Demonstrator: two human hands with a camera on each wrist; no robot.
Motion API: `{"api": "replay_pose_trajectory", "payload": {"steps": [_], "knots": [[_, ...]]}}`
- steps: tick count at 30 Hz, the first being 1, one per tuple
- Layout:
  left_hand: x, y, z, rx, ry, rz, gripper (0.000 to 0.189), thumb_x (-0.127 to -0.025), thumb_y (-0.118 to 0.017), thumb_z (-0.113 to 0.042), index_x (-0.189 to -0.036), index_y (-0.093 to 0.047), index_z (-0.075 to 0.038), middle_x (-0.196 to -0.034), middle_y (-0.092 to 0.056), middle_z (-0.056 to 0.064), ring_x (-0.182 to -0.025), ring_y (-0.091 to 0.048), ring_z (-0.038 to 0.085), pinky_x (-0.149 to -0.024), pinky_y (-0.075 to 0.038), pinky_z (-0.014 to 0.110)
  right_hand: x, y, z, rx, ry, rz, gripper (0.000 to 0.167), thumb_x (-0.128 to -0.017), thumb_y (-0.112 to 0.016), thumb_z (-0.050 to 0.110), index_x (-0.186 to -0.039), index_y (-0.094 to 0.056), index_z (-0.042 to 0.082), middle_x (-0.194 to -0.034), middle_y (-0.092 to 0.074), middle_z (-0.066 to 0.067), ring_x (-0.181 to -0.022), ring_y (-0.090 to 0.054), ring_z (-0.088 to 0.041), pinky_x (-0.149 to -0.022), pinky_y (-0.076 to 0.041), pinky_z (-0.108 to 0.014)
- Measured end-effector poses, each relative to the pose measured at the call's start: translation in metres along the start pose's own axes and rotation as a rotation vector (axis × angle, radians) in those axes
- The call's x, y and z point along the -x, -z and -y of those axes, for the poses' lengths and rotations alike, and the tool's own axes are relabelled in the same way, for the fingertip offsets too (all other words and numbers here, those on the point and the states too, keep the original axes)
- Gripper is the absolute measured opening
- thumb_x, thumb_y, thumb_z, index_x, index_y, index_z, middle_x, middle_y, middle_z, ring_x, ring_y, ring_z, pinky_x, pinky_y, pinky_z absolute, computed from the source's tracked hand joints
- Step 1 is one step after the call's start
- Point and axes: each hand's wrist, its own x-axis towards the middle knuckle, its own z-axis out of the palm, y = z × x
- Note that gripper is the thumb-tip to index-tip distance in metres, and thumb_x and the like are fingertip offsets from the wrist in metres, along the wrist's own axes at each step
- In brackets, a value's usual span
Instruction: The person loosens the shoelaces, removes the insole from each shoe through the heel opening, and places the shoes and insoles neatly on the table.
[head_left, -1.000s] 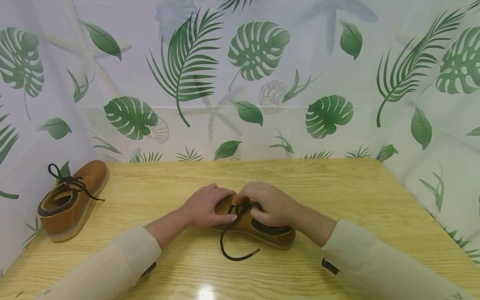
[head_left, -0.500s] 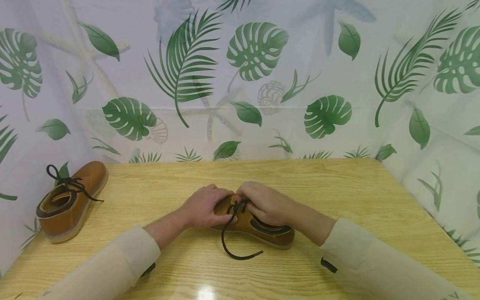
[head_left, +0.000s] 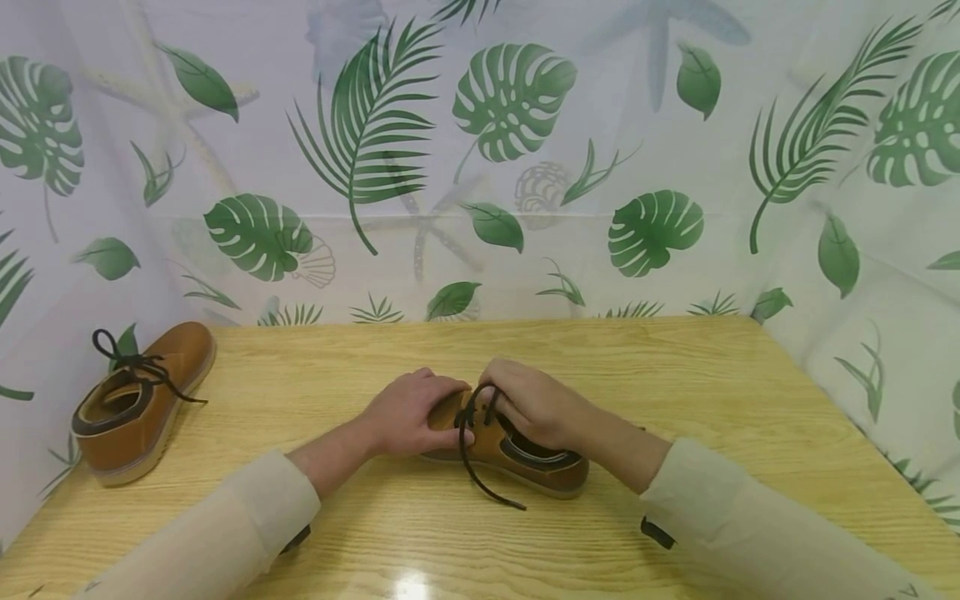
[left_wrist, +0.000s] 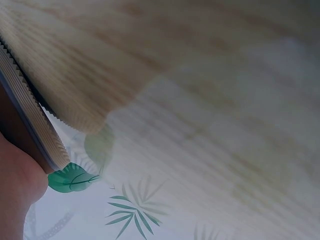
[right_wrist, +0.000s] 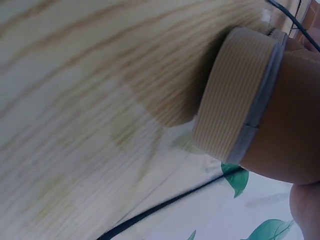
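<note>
In the middle of the table lies a brown shoe [head_left: 540,475] with black laces, its heel toward the right. My left hand [head_left: 408,414] grips its front part, thumb on the near side. At the lacing, my right hand [head_left: 536,404] pinches a black shoelace [head_left: 471,467], which arcs over the shoe and trails onto the table. The fingertips of that hand are partly hidden. In the right wrist view the shoe's heel [right_wrist: 290,120] shows close up, and another lace end [right_wrist: 175,200] stretches out past it. The left wrist view catches the sole edge [left_wrist: 42,115] beside my hand [left_wrist: 20,185].
A second brown shoe [head_left: 127,442], its black lace tied in a bow, stands at the table's left edge. A leaf-print cloth [head_left: 480,167] hangs at the back and both sides. The wooden table [head_left: 675,367] spreads around the hands.
My right hand has shifted slightly up and away from the lacing. The near lace has swung from a wide loop on the left to a straighter line over the shoe. My left hand stays put.
</note>
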Motion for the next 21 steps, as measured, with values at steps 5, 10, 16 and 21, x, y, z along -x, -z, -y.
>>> {"api": "replay_pose_trajectory", "payload": {"steps": [5, 10, 16, 21], "knots": [[-0.0003, -0.0022, 0.0018, -0.016, 0.001, -0.001, 0.067, -0.086, -0.063, -0.065, -0.134, -0.061, -0.018, -0.120, -0.069, -0.006, -0.097, -0.057, 0.014, -0.079, -0.047, 0.030, 0.0022, 0.0012, 0.0019, -0.003, -0.002, -0.078, 0.010, -0.105, -0.048, 0.012, -0.102, -0.055, 0.006, -0.089, -0.056, -0.003, -0.077, -0.050, -0.013, -0.070, -0.047, -0.029], [-0.0002, -0.0039, 0.0024, -0.020, 0.000, -0.002, 0.068, -0.086, -0.063, -0.064, -0.135, -0.061, -0.017, -0.120, -0.069, -0.005, -0.097, -0.057, 0.015, -0.079, -0.047, 0.031, 0.0040, 0.0009, 0.0019, -0.006, -0.004, -0.130, 0.018, -0.107, -0.041, 0.018, -0.100, -0.053, 0.007, -0.083, -0.051, -0.001, -0.073, -0.046, -0.011, -0.066, -0.044, -0.026], [-0.0003, -0.0039, 0.0012, -0.014, 0.000, -0.005, 0.067, -0.086, -0.063, -0.064, -0.135, -0.061, -0.017, -0.120, -0.069, -0.005, -0.097, -0.057, 0.015, -0.079, -0.047, 0.031, 0.0067, 0.0009, -0.0001, -0.032, 0.016, -0.225, 0.024, -0.108, -0.038, 0.020, -0.096, -0.052, 0.006, -0.079, -0.047, 0.000, -0.070, -0.044, -0.009, -0.062, -0.042, -0.024], [0.0001, -0.0027, -0.0006, -0.011, -0.010, -0.015, 0.066, -0.087, -0.063, -0.062, -0.134, -0.061, -0.016, -0.120, -0.070, -0.004, -0.096, -0.057, 0.015, -0.078, -0.047, 0.030, 0.0073, 0.0014, -0.0009, -0.032, 0.059, -0.312, 0.025, -0.108, -0.039, 0.021, -0.092, -0.050, 0.005, -0.078, -0.046, -0.001, -0.069, -0.043, -0.008, -0.061, -0.042, -0.023]]}}
